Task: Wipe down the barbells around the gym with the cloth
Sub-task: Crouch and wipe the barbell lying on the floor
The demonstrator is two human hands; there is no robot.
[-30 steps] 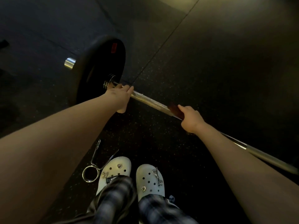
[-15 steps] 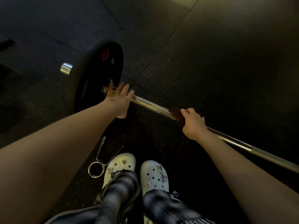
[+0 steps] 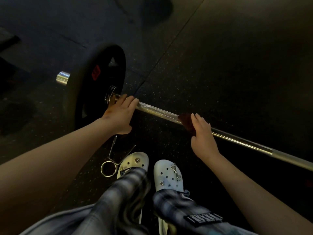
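Dark-red cloth (image 3: 185,120) half hidden under gripping right hand (image 3: 202,133), barbell (image 3: 157,110) cut off right, knurled steel, left hand (image 3: 122,114) gripping it

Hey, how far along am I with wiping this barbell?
Done: hard to tell; the barbell shows no clear wiped mark. In hand: your right hand grips the cloth around it, mid-shaft, while your left hand holds it beside the plate. Left: likely the stretch between your hands and the sleeve end.

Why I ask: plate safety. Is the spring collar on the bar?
No, the spring collar lies on the floor beside a shoe.
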